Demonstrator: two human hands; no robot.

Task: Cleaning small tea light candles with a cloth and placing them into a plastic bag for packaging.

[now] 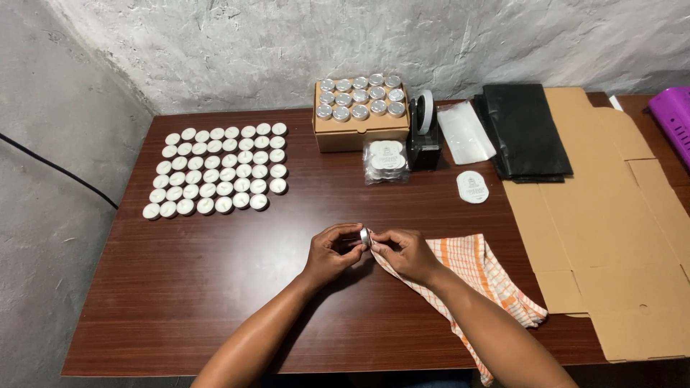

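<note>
Checked cloth (489, 276) beside held tin (365, 237)

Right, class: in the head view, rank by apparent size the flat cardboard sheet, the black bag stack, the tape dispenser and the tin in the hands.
1. Flat cardboard sheet
2. Black bag stack
3. Tape dispenser
4. Tin, smallest though nearest the camera

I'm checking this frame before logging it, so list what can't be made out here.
Head view:
- small silver tin: mostly hidden by the left hand and right hand; contents unseen.
- checked cloth: its lower end is covered by the right forearm.
- purple object: cut off by the right edge.
- round labels: print too small.
</note>
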